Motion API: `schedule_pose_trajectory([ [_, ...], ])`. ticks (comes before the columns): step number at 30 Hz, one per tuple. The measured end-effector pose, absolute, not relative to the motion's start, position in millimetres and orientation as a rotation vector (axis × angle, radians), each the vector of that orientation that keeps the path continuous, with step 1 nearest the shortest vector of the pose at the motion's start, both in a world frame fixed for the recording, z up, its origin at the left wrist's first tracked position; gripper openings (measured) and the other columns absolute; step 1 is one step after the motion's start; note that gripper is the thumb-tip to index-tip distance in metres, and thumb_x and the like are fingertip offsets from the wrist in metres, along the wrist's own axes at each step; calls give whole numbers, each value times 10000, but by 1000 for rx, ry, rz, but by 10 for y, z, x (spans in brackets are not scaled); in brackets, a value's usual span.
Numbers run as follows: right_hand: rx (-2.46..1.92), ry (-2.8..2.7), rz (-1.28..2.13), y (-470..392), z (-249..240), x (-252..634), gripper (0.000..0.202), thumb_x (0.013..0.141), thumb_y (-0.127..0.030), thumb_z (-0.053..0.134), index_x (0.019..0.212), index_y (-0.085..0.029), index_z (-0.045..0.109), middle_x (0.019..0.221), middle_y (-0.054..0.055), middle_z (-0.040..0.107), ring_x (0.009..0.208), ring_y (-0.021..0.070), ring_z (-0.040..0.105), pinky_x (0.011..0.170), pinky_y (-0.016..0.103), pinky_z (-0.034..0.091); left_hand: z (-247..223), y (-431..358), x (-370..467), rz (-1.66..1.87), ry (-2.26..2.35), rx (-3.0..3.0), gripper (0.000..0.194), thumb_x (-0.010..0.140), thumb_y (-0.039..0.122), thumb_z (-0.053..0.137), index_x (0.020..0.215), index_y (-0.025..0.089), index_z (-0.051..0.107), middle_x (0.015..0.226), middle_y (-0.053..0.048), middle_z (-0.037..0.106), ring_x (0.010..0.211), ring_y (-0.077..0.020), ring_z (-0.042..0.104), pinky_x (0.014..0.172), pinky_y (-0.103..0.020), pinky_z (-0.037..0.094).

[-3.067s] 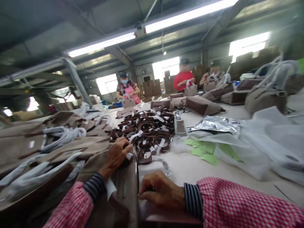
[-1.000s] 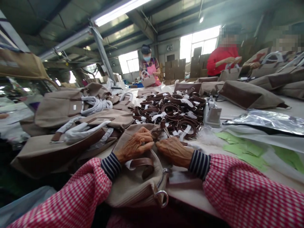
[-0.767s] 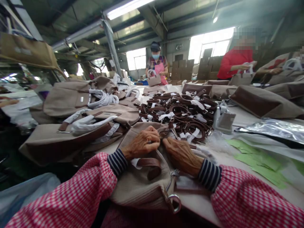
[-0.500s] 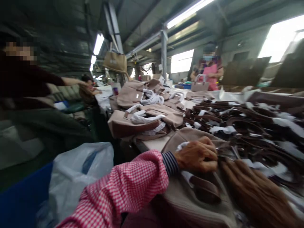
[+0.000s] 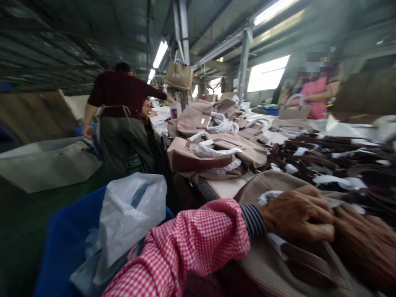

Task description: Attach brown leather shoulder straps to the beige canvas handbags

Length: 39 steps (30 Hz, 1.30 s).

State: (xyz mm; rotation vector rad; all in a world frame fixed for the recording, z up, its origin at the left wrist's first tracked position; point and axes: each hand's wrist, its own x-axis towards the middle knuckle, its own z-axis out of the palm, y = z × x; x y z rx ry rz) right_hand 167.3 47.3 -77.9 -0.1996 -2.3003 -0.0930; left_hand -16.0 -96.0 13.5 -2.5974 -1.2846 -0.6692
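Observation:
A beige bag [image 5: 262, 260] with white-wrapped handles lies in front of me at the table's near edge. My left hand [image 5: 298, 212], in a pink checked sleeve with a striped cuff, rests on its top with the fingers bent and closed; what they pinch is too small to make out. Right beside it, my right hand [image 5: 365, 239] lies over the bag's right side, blurred, its fingertips partly hidden near the left hand. A brown strap loop [image 5: 309, 262] hangs on the bag below my left hand.
More beige bags [image 5: 216, 152] are piled beyond. Dark brown straps [image 5: 309, 159] with white wrapping cover the table's right. A blue bin [image 5: 62, 247] with a white plastic bag [image 5: 130, 206] stands at lower left. One person [image 5: 123, 103] is at left, another [image 5: 318, 93] at back right.
The view has swung left, so the scene sits farther right and the person at left shows more fully. Both hands remain at the bag, now closer together.

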Motion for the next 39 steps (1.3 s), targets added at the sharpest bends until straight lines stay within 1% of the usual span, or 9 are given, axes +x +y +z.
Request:
schedule_pose_trajectory([
  [3,-407,-2502,-281,167,-457,1708,301,982,-150,386,807,-221,620,837,123,622,810,272,567,695,397,372,96,-937,-164,-985,-1329,-2544,326,956,205,602,631,195,627,841,-32,734,923,-162,644,1063,-317,480],
  [5,-584,-2616,-359,-22,-271,1643,211,970,-131,459,909,-180,654,919,124,650,857,265,584,706,380,380,101,-944,-177,-1160,-1417,-2477,353,939,180,596,587,193,581,784,-28,724,843,-173,626,1006,-368,486],
  [9,-743,-2734,-539,-202,-99,1516,200,951,-65,487,986,-118,677,992,164,656,903,283,576,720,379,386,130,-981,-207,-1361,-1391,-2446,317,916,179,589,599,193,603,723,-18,708,865,-203,589,896,-389,486],
  [14,-708,-2767,-569,-218,-114,1525,218,945,-40,469,987,-87,678,996,196,642,933,308,567,693,376,421,139,-998,-187,-1378,-1426,-2460,336,917,203,581,581,198,587,739,-25,704,896,-216,576,848,-385,488],
  [24,-881,-2684,-220,-198,-93,1458,256,1009,-88,425,1072,-73,673,1062,178,662,996,286,605,687,316,469,137,-986,-180,-1305,-1437,-2531,337,968,228,554,639,195,618,794,-38,706,945,-224,574,852,-383,487],
  [28,-850,-2655,-155,-172,-69,1520,195,1000,-223,542,1112,-125,668,1123,123,684,1021,241,616,743,308,461,149,-983,-162,-1281,-1389,-2517,357,970,244,555,620,195,601,783,-34,700,936,-220,577,840,-374,500],
  [31,-772,-2658,-100,-258,-5,1698,183,941,-301,655,1034,-147,691,1052,79,712,937,202,633,733,288,433,270,-1065,-69,-1285,-1333,-2512,409,981,244,548,575,195,543,713,-25,663,864,-203,578,789,-358,505],
  [36,-725,-2508,-77,-520,77,2232,74,911,-216,662,937,-148,678,969,60,699,855,180,622,710,287,394,493,-1203,294,-1236,-1083,-2598,395,999,224,553,606,194,579,672,-21,655,829,-188,574,787,-353,499],
  [39,-813,-2437,-34,-546,-8,2490,40,906,-155,632,887,-148,667,952,69,692,854,188,621,718,289,396,397,-1075,491,-1235,-1099,-2599,420,1006,244,558,590,188,576,675,-29,653,828,-187,560,793,-353,486],
])
